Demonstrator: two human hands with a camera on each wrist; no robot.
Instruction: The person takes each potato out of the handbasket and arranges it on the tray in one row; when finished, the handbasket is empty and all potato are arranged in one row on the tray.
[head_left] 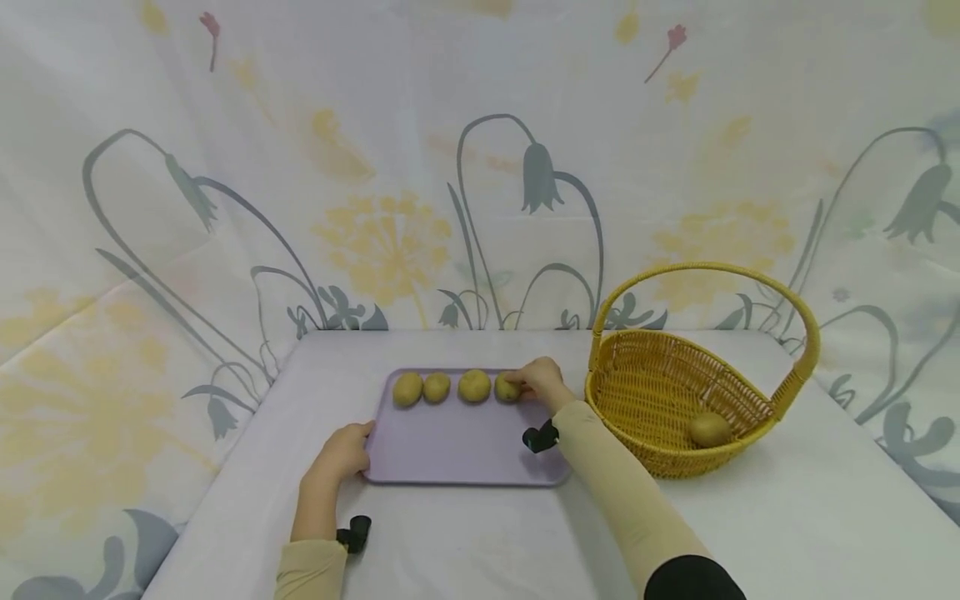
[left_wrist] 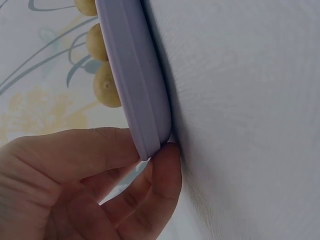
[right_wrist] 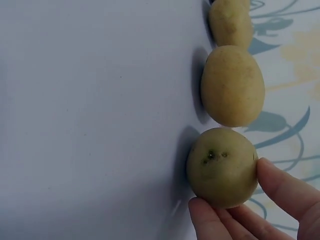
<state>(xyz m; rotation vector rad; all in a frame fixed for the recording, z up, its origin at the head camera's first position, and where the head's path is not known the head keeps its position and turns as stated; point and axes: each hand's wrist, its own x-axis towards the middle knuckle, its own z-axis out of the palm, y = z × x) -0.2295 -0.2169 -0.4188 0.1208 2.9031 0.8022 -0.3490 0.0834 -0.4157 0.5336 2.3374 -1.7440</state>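
we find a lilac tray (head_left: pixel 457 450) lying on the white-covered bench (head_left: pixel 787 517), with four potatoes standing in a row along its far edge. the right hand (head_left: pixel 542 382) has its grip closed on the rightmost potato (head_left: pixel 507 388), fingertips (right_wrist: pixel 285 192) curled round it in the right wrist view; the potato touches the tray surface and sits just beside its neighbour (right_wrist: pixel 232 85). the left hand (head_left: pixel 343 454) pinches the tray's near left corner, thumb on the rim and fingers (left_wrist: pixel 160 185) beneath it. a yellow wicker basket (head_left: pixel 675 392) stands to the right of the tray, and one potato (head_left: pixel 709 429) lies inside it. our judgement: if potatoes are passing between basket and tray, four are on the tray and one remains in the basket; which direction they travel we cannot tell.
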